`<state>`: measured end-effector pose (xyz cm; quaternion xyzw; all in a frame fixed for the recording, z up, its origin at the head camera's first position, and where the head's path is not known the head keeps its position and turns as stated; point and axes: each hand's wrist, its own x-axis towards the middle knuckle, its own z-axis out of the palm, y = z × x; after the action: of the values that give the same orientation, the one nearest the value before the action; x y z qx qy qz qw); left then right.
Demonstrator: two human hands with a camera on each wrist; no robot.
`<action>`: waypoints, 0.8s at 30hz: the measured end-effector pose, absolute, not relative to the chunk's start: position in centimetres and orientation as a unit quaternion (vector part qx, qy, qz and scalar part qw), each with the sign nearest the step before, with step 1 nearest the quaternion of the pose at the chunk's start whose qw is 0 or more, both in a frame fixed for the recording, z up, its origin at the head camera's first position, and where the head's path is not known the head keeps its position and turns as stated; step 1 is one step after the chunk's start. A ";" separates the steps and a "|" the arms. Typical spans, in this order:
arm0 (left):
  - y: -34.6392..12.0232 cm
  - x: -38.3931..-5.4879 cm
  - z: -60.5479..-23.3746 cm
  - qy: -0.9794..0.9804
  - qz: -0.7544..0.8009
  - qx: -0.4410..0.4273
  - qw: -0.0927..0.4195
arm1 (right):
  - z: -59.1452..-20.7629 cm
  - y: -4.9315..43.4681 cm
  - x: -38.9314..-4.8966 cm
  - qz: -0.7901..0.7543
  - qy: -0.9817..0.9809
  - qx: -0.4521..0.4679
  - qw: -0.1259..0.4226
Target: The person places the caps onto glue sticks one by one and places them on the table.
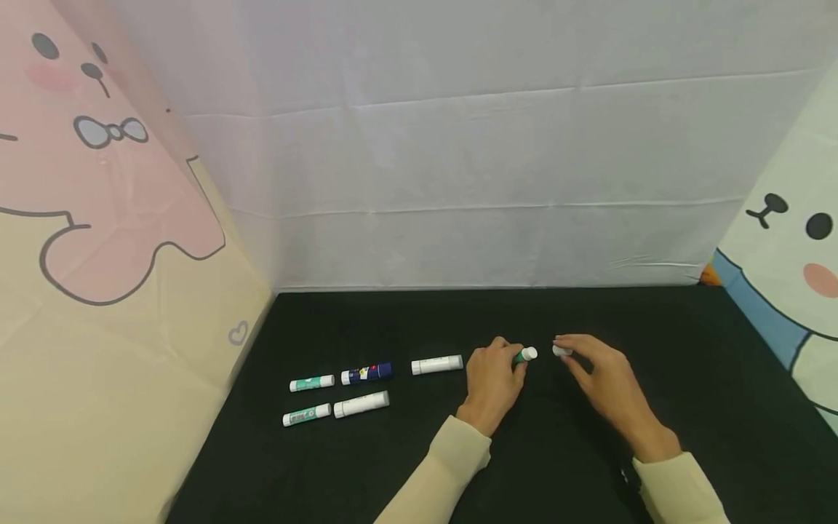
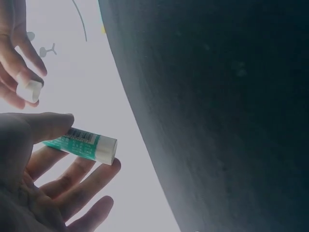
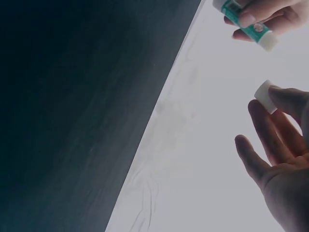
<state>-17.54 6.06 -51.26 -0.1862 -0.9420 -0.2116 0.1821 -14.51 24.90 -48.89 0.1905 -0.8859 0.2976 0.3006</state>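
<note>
My left hand (image 1: 494, 380) holds a green and white glue stick (image 2: 82, 144) between thumb and fingers, its bare white end pointing toward the right hand. In the right wrist view the same glue stick (image 3: 244, 21) shows its green label and pale tip. A small white cap (image 3: 265, 96) is pinched between the thumb and fingertips of my right hand (image 1: 605, 382). A short gap separates cap and stick. Both hands are over the black table, right of the other sticks.
Left of the hands lie two green and white glue sticks (image 1: 311, 383), a dark blue one (image 1: 366, 374) and two white ones (image 1: 437, 365). A white cloth (image 1: 419, 247) hangs behind the black table (image 1: 366, 473); printed cloths (image 1: 216, 349) flank it.
</note>
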 end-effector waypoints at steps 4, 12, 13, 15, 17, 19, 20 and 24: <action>5.7 -17.3 -51.4 -0.943 -0.210 -0.183 0.185 | -48.7 24.3 -14.4 0.303 -0.879 0.206 0.305; 5.2 -16.8 -51.4 -0.943 -0.206 -0.178 0.190 | -48.4 23.1 -14.0 0.318 -0.875 0.218 0.294; 5.1 -16.8 -51.5 -0.944 -0.204 -0.177 0.191 | -48.4 23.0 -14.0 0.319 -0.874 0.220 0.294; 5.0 -16.7 -51.5 -0.943 -0.204 -0.176 0.194 | -48.4 22.8 -13.9 0.324 -0.870 0.227 0.294; 4.9 -16.6 -51.5 -0.943 -0.202 -0.175 0.197 | -48.4 22.6 -13.8 0.328 -0.867 0.233 0.295; 4.7 -16.5 -51.6 -0.943 -0.203 -0.174 0.198 | -48.3 22.4 -13.7 0.331 -0.864 0.239 0.295; 4.6 -16.4 -51.6 -0.943 -0.204 -0.174 0.198 | -48.3 22.4 -13.6 0.333 -0.862 0.242 0.294; 4.3 -16.1 -51.7 -0.943 -0.207 -0.171 0.195 | -48.3 22.1 -13.3 0.343 -0.857 0.256 0.287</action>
<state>-16.07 4.33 -51.70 -0.1705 -0.9433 -0.2074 0.1953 -13.32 22.10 -48.31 0.2563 -0.8572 0.3426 0.2866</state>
